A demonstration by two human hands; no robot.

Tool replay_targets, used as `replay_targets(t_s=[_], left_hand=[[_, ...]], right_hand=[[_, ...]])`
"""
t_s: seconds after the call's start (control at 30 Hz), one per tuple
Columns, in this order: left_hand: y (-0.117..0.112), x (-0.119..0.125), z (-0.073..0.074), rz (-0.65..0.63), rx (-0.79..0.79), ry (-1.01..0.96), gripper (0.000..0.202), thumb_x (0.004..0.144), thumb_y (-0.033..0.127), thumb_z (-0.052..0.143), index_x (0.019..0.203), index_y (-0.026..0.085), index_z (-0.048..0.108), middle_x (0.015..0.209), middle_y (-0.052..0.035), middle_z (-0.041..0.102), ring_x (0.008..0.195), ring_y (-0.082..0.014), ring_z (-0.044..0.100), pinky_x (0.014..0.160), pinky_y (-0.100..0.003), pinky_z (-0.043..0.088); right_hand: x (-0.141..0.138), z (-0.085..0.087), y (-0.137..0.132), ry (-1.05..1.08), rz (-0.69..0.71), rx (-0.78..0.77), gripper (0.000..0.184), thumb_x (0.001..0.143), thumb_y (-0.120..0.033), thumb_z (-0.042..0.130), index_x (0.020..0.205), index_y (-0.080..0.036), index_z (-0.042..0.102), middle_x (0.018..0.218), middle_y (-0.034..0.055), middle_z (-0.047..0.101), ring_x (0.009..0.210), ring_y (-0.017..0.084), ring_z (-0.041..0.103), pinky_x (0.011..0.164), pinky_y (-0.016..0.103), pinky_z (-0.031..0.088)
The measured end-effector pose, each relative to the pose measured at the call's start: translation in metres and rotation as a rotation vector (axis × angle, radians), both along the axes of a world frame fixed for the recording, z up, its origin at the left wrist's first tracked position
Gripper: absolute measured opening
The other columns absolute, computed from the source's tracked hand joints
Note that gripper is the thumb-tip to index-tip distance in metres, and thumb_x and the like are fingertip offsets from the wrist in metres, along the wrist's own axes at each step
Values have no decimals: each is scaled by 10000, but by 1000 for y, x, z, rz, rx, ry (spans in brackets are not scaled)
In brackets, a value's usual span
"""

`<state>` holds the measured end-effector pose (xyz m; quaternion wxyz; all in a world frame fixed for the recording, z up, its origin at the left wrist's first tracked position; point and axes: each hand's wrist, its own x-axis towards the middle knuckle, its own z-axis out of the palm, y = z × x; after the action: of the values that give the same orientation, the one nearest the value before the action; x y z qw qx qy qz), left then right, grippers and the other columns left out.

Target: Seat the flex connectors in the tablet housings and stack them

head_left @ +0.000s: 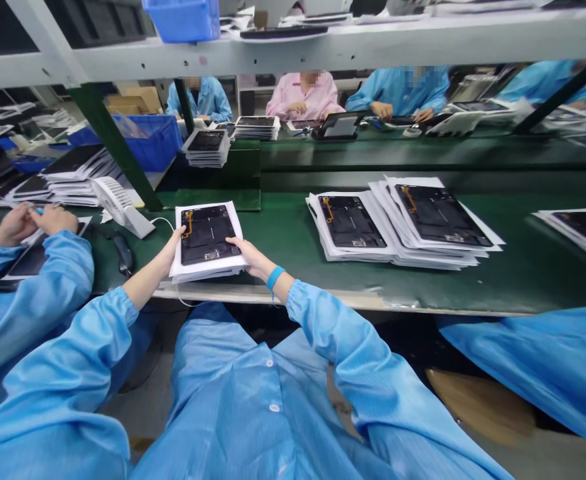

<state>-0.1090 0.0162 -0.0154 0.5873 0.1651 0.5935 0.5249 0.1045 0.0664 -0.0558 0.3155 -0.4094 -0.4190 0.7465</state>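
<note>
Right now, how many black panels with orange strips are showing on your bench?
3. One panel is between your left hand and right hand; a second panel and third panel lie side by side to the right. Others may be hidden in the stacks.

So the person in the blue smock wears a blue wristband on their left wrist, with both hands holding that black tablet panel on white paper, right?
Not quite: the head view shows the blue wristband on the right wrist, above the right hand, not the left. The left hand and right hand do both hold the black tablet panel on white paper.
</note>
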Motion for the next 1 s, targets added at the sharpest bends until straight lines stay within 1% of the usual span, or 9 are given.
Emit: replay_targets(t_s=[0.17, 0.27, 0.37, 0.53, 0.7, 0.8, 0.83, 0.9, 1.0], left_hand=[[8, 2, 1, 15, 29, -5, 563, 1181, 492, 481, 1516, 122, 744, 1124, -147, 875, 1142, -353, 851, 1094, -487, 708], [14, 6, 0, 15, 39, -27, 621, 1167, 499, 468, 1611, 118, 677, 1162, -141, 880, 1164, -371, 852, 1118, -493, 703], [16, 12, -1, 7, 40, -64, 626, 1170, 513, 472, 1618, 122, 669, 1225, -134, 874, 1175, -363, 851, 1142, -482, 691], [5, 23, -5, -6, -15, -113, 583, 1165, 526, 520, 1531, 127, 736, 1221, -133, 874, 1138, -359, 862, 1134, -465, 694], [-15, 26, -3, 16, -75, -125, 560, 1173, 514, 508, 1488, 124, 758, 1200, -134, 877, 1141, -358, 863, 1125, -472, 700], [-23, 26, 2, 22, -65, -118, 600, 1187, 557, 457, 1517, 144, 739, 1256, -133, 867, 1207, -353, 848, 1156, -486, 685], [-25, 26, 3, 21, -60, -113, 606, 1179, 575, 478, 1533, 151, 726, 1277, -135, 863, 1225, -354, 843, 1167, -493, 680], [-28, 27, 3, 19, -53, -95, 586, 1138, 554, 606, 1571, 168, 690, 1327, -135, 850, 1257, -348, 834, 1187, -485, 669], [-26, 28, 1, 18, -30, -59, 599, 1051, 440, 789, 1576, 181, 663, 1378, -136, 833, 1304, -336, 818, 1208, -444, 658]], right_hand=[[8, 18, 10, -11, 12, -77, 68, 1039, -238, 742, 1048, -176, 715, 753, -24, 748, 640, 143, 646, 614, 266, 545], [16, 30, 19, -14, 15, -98, 53, 1007, -211, 751, 1030, -180, 714, 751, -26, 751, 626, 144, 649, 593, 266, 529], [26, 37, 23, -29, 5, -129, 58, 982, -204, 757, 1009, -186, 710, 769, -23, 757, 618, 144, 652, 554, 262, 502], [39, 38, 15, -48, 2, -199, 65, 981, -210, 722, 921, -198, 699, 733, -22, 728, 568, 137, 613, 503, 260, 473], [45, 31, 5, -35, -8, -229, 45, 919, -200, 748, 936, -214, 709, 785, -7, 759, 656, 158, 665, 587, 266, 560], [46, 27, 3, -29, -11, -218, 121, 862, -258, 789, 959, -228, 722, 802, -7, 768, 682, 174, 667, 596, 277, 556], [46, 26, 3, -27, -15, -207, 166, 832, -277, 811, 968, -231, 727, 811, -12, 771, 691, 174, 667, 598, 276, 549], [46, 27, 2, -25, -25, -177, 267, 762, -304, 855, 993, -235, 741, 846, -23, 783, 743, 176, 687, 642, 277, 558], [48, 31, 4, -23, -42, -135, 391, 693, -347, 893, 1041, -238, 751, 916, -19, 810, 811, 197, 714, 707, 304, 574]])
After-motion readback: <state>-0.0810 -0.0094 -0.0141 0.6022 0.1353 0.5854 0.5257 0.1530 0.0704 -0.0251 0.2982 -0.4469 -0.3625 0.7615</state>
